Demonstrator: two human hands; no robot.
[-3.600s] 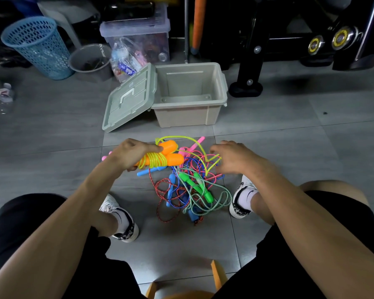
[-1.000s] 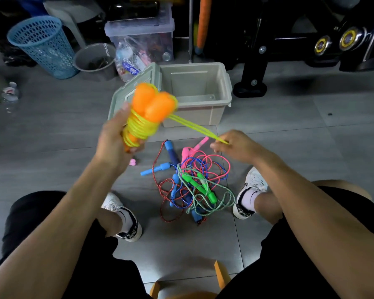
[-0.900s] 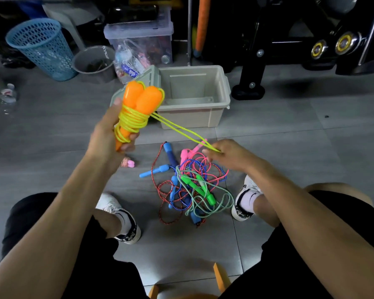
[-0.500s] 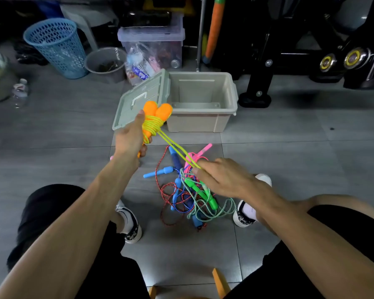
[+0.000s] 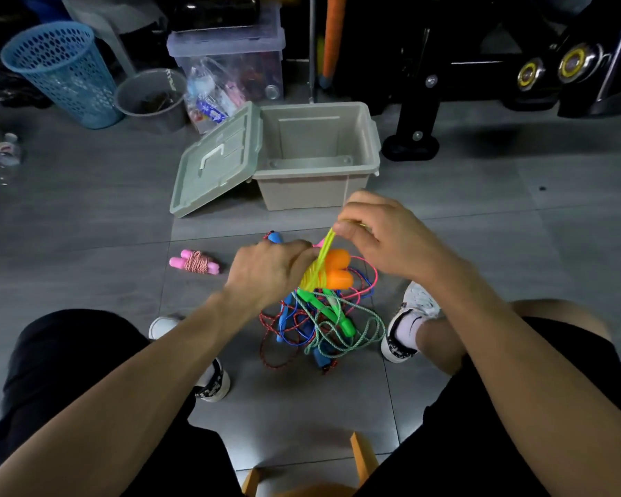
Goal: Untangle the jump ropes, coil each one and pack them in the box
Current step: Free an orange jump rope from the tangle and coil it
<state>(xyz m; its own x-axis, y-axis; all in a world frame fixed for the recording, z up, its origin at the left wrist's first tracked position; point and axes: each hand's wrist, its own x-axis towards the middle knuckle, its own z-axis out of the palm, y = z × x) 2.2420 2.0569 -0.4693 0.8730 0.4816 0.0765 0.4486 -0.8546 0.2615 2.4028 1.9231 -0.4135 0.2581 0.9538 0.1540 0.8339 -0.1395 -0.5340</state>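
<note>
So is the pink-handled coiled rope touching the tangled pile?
Apart. The head view shows the pink-handled coiled rope lying alone left of the tangled pile, with bare floor visible around it.

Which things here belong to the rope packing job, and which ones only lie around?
Belong to the job:
- yellow rope with orange handles, gripped by left hand, its end pinched by right hand
- tangled pile of coloured ropes
- coiled pink-handled rope
- open beige plastic box and its lid

Lying about:
- blue mesh basket
- grey bucket
- clear storage bin
- plastic bottle
</note>
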